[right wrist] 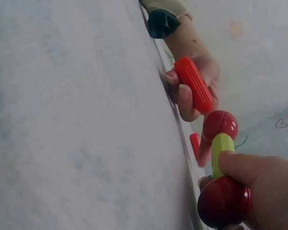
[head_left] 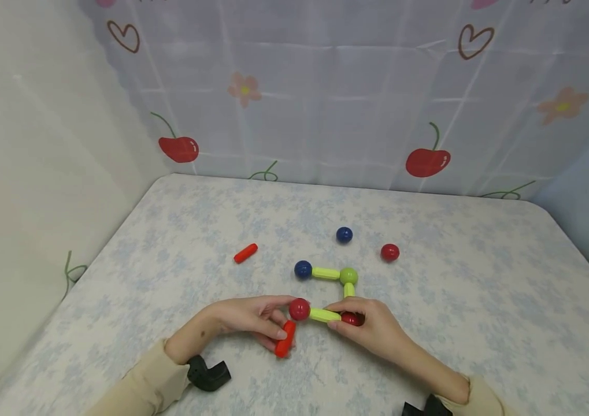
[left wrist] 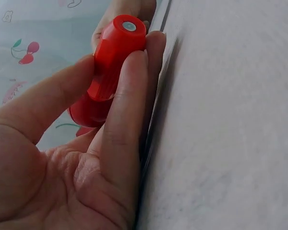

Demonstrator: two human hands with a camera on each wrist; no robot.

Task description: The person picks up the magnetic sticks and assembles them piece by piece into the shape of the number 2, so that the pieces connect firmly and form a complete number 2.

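Between thumb and fingers my left hand point(head_left: 252, 319) pinches a red magnetic rod point(head_left: 285, 339); the left wrist view shows a silvery disc in the end of this rod point(left wrist: 117, 57). Beside it is a red ball point(head_left: 299, 309) at one end of a yellow-green rod point(head_left: 324, 315). My right hand point(head_left: 374, 329) grips that rod near its other end, where a second red ball point(head_left: 351, 318) is partly covered by the fingers. From there another yellow-green rod point(head_left: 349, 289) leads to a green ball point(head_left: 348, 276), then a further rod point(head_left: 326, 273) to a blue ball point(head_left: 303, 270).
Farther back on the patterned table point(head_left: 169, 242) lie a loose red rod point(head_left: 245, 253), a blue ball point(head_left: 344, 235) and a red ball point(head_left: 390, 252). A printed curtain point(head_left: 315, 104) hangs behind the table. Black straps point(head_left: 208, 374) are on the wrists.
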